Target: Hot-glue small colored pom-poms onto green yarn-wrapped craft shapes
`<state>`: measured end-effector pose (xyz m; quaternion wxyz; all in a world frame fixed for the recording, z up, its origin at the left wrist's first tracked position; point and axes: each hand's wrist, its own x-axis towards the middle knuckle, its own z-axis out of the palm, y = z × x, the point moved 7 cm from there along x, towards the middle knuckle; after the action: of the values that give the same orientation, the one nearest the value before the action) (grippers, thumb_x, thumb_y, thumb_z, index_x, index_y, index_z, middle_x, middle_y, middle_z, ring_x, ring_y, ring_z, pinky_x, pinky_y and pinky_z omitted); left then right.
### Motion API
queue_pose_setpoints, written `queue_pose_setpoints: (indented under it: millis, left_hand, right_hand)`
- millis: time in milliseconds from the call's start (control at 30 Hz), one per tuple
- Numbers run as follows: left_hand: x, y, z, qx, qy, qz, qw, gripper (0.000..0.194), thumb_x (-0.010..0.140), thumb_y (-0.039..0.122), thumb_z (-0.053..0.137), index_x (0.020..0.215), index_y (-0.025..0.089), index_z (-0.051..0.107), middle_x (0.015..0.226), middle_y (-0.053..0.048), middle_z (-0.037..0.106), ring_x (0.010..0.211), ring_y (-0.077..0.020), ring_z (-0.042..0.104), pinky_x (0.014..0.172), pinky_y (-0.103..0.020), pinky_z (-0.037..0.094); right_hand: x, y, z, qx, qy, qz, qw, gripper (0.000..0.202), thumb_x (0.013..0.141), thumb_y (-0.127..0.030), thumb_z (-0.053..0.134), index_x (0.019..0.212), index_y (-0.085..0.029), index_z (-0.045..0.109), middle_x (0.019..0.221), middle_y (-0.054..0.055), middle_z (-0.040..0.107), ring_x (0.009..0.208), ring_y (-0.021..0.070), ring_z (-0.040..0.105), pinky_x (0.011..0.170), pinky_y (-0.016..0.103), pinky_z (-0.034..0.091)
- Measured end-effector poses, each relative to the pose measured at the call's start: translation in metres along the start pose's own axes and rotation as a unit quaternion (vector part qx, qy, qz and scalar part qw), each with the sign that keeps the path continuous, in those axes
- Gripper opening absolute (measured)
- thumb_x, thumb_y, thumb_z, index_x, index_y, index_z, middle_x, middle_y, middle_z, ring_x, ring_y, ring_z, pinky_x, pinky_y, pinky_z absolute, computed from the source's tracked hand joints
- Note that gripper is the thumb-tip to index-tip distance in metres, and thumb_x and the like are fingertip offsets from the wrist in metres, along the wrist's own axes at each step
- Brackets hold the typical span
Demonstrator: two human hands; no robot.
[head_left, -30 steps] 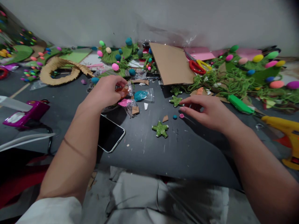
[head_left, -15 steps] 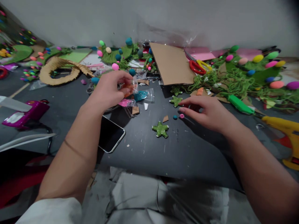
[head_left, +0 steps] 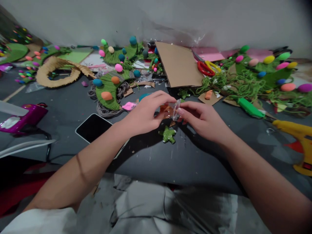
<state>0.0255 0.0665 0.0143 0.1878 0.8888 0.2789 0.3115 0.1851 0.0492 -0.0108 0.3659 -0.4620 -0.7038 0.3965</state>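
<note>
Between my two hands is a small clear plastic packet (head_left: 168,111) with something orange inside. My left hand (head_left: 148,112) grips its left side, fingers and thumb closed round it. The thumb and forefinger of my right hand (head_left: 202,118) pinch the packet's clear right end. Just below them on the dark table (head_left: 156,162) lies a green star (head_left: 168,135) with pale tips. Another green star (head_left: 184,94) is partly visible behind my right hand. A pink packet (head_left: 129,106) and a blue one (head_left: 143,96), partly covered, lie beside my left hand.
A phone (head_left: 94,126) lies under my left forearm. Behind are a green crescent with coloured balls (head_left: 107,91), a tan paper-wrapped ring (head_left: 44,76), cardboard (head_left: 180,65) and red-and-yellow scissors (head_left: 206,69). Green yarn (head_left: 231,81), a green brush (head_left: 251,108) and a yellow glue gun (head_left: 297,130) are at right.
My left hand has carried the orange packet right and toward me, off the pile. My right hand has moved slightly left and now pinches the packet's end.
</note>
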Motion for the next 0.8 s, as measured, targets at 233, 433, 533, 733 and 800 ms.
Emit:
queue_pose_setpoints:
  millis: [233,433,533,733,800]
  left_hand:
    - [-0.001,-0.002,0.008,0.02,-0.019,-0.001,1.0,0.046,0.084,0.008,0.068,0.128,0.016,0.065,0.127,-0.009,0.074,0.115,-0.0253,0.067,0.101,-0.039,0.051]
    - [-0.001,-0.003,0.012,0.038,-0.031,0.008,0.999,0.05,0.083,0.01,0.071,0.132,0.015,0.063,0.132,-0.013,0.07,0.12,-0.0275,0.066,0.102,-0.041,0.051]
    - [-0.001,-0.003,0.014,0.017,-0.034,0.02,0.999,0.048,0.086,0.01,0.068,0.134,0.016,0.061,0.131,-0.013,0.07,0.118,-0.0248,0.068,0.1,-0.038,0.054]
    - [-0.002,-0.007,0.012,0.012,0.008,0.012,1.0,0.038,0.088,0.017,0.07,0.126,0.014,0.067,0.125,-0.012,0.076,0.113,-0.0233,0.073,0.1,-0.034,0.056]
    - [-0.002,-0.009,0.01,0.01,0.02,-0.003,1.0,0.035,0.087,0.019,0.07,0.122,0.016,0.068,0.121,-0.01,0.078,0.108,-0.0225,0.075,0.095,-0.032,0.058]
  right_hand:
    - [0.002,0.002,-0.001,0.071,0.005,0.036,0.997,0.017,0.095,-0.031,0.067,0.094,-0.019,0.079,0.083,0.005,0.078,0.07,0.0171,0.071,0.07,0.031,0.062]
    - [0.003,0.008,0.001,0.106,0.017,0.075,0.991,0.009,0.089,-0.022,0.068,0.082,-0.019,0.072,0.075,0.003,0.076,0.067,0.016,0.072,0.066,0.029,0.061]
    - [0.002,0.013,-0.001,0.119,0.046,0.094,0.987,0.005,0.085,-0.018,0.07,0.086,-0.021,0.066,0.071,0.002,0.076,0.065,0.0163,0.072,0.063,0.028,0.06]
    - [0.0,0.015,-0.008,0.133,0.1,0.069,0.984,0.026,0.083,-0.019,0.075,0.087,-0.027,0.051,0.065,-0.003,0.073,0.059,0.0159,0.071,0.056,0.027,0.055]
    - [0.0,0.012,-0.01,0.1,0.096,0.047,0.989,0.019,0.085,-0.021,0.076,0.086,-0.025,0.057,0.067,-0.002,0.073,0.059,0.0152,0.069,0.057,0.027,0.056]
